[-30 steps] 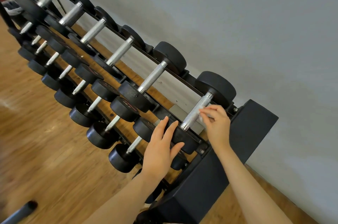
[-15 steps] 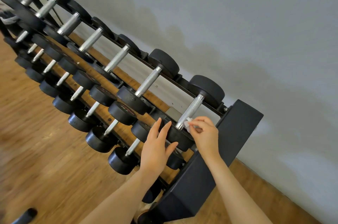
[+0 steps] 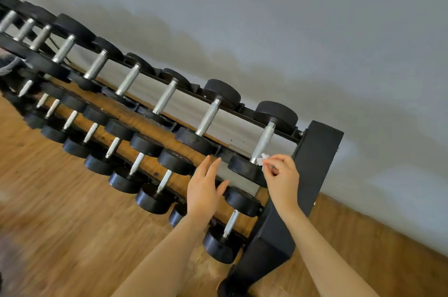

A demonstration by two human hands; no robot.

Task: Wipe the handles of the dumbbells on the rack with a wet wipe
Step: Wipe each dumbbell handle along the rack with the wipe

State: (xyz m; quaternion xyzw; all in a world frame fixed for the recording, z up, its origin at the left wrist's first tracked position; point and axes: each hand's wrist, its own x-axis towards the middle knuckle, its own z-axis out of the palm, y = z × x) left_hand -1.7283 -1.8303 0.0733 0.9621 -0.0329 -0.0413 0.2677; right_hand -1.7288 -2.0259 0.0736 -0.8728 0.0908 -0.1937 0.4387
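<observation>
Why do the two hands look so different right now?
The right hand has curled fingers pinching a small white wet wipe beside the nearest top-row dumbbell handle; the left hand has straight fingers and holds nothing. The right hand is higher, the left hand lower. Both are bare and reach toward the rack.

soft daylight, tilted wide-angle view, motion blur at left.

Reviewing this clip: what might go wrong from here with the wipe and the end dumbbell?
The wet wipe is only a small wad pinched by the right hand at the handle bottom, so it may slip out or skip the upper handle. The left hand hovers open beside the dumbbell head, bracing nothing; fingers might get nipped if it rolls.
</observation>
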